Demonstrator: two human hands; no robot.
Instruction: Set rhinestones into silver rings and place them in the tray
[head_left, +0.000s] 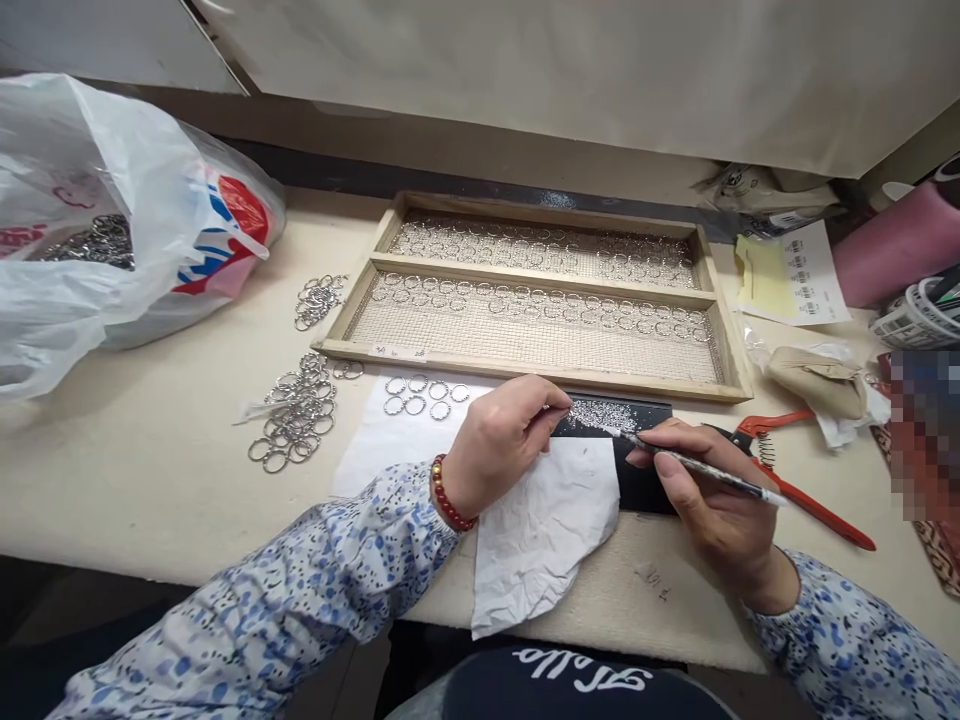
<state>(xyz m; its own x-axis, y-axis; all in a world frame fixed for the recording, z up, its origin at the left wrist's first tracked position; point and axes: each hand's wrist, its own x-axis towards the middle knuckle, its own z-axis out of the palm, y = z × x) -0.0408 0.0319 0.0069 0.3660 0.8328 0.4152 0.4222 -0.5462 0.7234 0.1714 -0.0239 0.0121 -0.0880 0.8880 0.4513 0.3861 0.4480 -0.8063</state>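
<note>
My right hand (712, 500) grips a slim pen-shaped tool (694, 465) with a pale tip, which points into the tiny glittering stones (600, 414) on a black tray (645, 470). Beside the stones, my left hand (506, 430) is closed in a pinch at the tray's left part; what its fingertips hold is too small or hidden to make out. Under that hand lies a crumpled white cloth or paper (547, 530) that covers part of the tray. Several metal rings (414, 404) lie in short rows on a white sheet (375, 440) left of my left hand.
Behind my hands stands a two-part wooden frame (540, 365) with mesh and rows of rings. Loose ring piles (296, 410) lie at left, near a plastic bag (150, 200) holding more metal pieces. Red-handled pliers (817, 510), a beige pouch (817, 380) and a pink roll (896, 240) are at right.
</note>
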